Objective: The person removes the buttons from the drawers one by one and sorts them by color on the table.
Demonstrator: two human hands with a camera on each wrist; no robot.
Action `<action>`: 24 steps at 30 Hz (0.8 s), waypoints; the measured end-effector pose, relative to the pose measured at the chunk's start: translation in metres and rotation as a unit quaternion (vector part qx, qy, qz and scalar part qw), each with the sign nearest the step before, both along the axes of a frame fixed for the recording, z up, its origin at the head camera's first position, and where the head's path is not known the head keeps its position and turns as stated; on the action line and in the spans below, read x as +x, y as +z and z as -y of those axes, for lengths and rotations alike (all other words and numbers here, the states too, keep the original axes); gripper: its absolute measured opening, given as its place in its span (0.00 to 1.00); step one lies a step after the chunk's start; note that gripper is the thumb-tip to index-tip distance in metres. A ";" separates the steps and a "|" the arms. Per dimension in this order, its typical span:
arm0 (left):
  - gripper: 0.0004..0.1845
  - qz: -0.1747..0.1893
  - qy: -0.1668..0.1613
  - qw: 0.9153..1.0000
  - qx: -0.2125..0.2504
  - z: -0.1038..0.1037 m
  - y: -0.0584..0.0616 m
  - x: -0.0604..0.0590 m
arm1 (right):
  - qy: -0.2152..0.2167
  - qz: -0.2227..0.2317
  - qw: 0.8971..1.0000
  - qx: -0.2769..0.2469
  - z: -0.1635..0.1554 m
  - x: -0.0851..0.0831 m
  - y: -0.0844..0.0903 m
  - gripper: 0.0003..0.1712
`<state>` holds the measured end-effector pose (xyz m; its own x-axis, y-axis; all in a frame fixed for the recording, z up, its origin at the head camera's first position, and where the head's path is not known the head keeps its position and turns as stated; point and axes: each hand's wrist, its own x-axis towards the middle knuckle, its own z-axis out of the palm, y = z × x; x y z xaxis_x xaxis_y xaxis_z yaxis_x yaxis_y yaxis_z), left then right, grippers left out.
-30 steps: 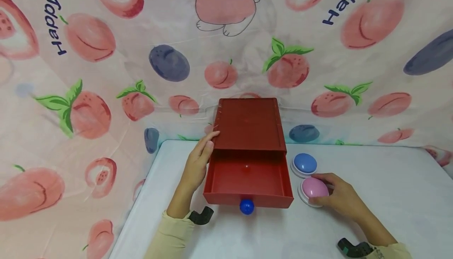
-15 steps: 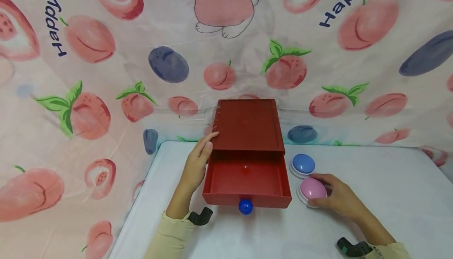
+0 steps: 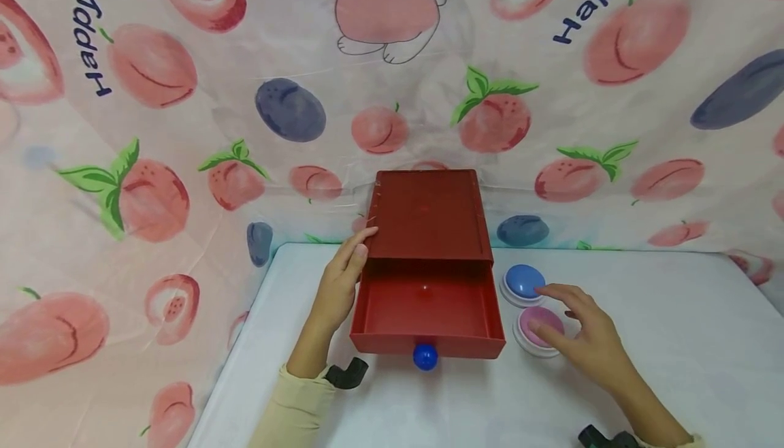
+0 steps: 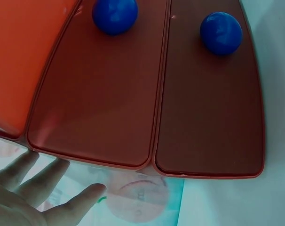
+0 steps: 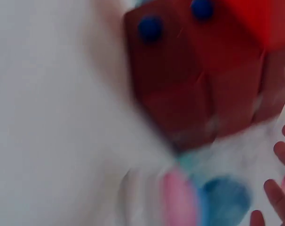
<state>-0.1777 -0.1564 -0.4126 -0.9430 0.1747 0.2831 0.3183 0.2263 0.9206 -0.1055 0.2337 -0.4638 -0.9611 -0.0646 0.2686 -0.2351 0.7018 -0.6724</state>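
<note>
A red drawer cabinet [image 3: 429,215] stands at the back of the white table [image 3: 661,339]. Its top drawer [image 3: 422,308], with a blue knob [image 3: 425,357], is pulled out and looks empty. My left hand [image 3: 341,276] rests with straight fingers against the cabinet's left side; in the left wrist view these fingers [image 4: 36,186] lie below the cabinet [image 4: 133,94]. My right hand [image 3: 582,336] hovers with spread fingers over a pink dome button [image 3: 534,329], holding nothing. A blue dome button [image 3: 523,280] sits just behind it. The right wrist view is blurred; the pink button [image 5: 180,197] and blue button [image 5: 225,200] still show.
A fruit-print cloth [image 3: 184,128] hangs as a wall behind and to the left of the table. A second blue knob [image 4: 221,32] shows on the cabinet in the left wrist view. Bare white tabletop stretches to the right of the buttons.
My right hand has let go of the pink button, lifted a little and spread its fingers. The left hand and the drawer have stayed put.
</note>
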 end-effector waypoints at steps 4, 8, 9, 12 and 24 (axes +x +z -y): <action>0.21 0.002 -0.005 1.000 0.002 -0.001 0.001 0.001 | 0.004 -0.055 0.998 -0.028 0.025 0.017 0.033 0.29; 0.21 0.000 0.000 1.000 0.000 -0.001 0.001 0.001 | 0.060 -0.113 0.990 -0.058 0.045 0.030 0.056 0.31; 0.21 0.000 0.001 1.000 -0.001 -0.001 0.001 0.001 | 0.079 -0.123 0.987 -0.064 0.049 0.032 0.059 0.31; 0.21 0.000 0.005 1.000 -0.003 0.000 0.000 0.001 | 0.120 -0.139 0.981 -0.062 0.060 0.037 0.065 0.33; 0.22 0.004 -0.002 1.000 0.002 0.001 -0.001 0.001 | 0.178 -0.192 0.964 -0.050 0.086 0.029 0.064 0.27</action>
<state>-0.1769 -0.1575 -0.4137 -0.9446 0.1765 0.2767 0.3120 0.2213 0.9240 -0.0767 0.1472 -0.4002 -0.7109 -0.3275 0.6224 -0.6945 0.4669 -0.5475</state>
